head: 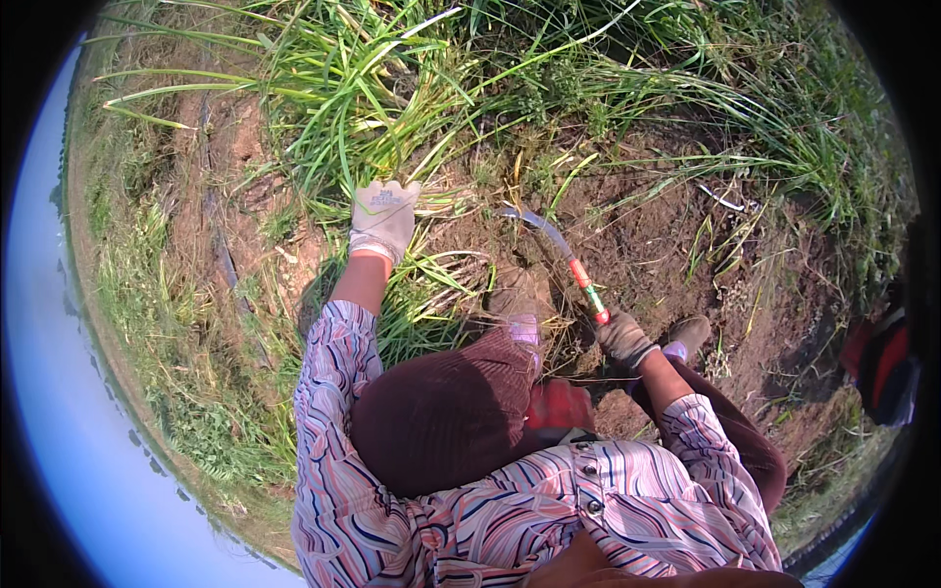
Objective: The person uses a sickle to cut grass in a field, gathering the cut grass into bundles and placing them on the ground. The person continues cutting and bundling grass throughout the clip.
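Observation:
My left hand [384,217], in a pale work glove bearing print, is closed around a bunch of long green leaves [441,202]. Its fingertips are hidden beneath the glove's back; pale stem ends stick out to the right. In my right hand [626,336], also gloved and soiled, is a sickle [544,229] with a curved metal blade. Its red and green handle [588,288] meets my fingers, and the blade points up and left over bare soil. Cut leafy stems [448,287] lie in a heap between my left forearm and my shoe.
Dense strap-leaved plants [367,81] stand ahead, with more grass [735,88] to the right. Brown soil [647,213] lies in front of my feet. My shoe [689,334] is near my right hand. A dark drip line or hose [220,250] runs along the left.

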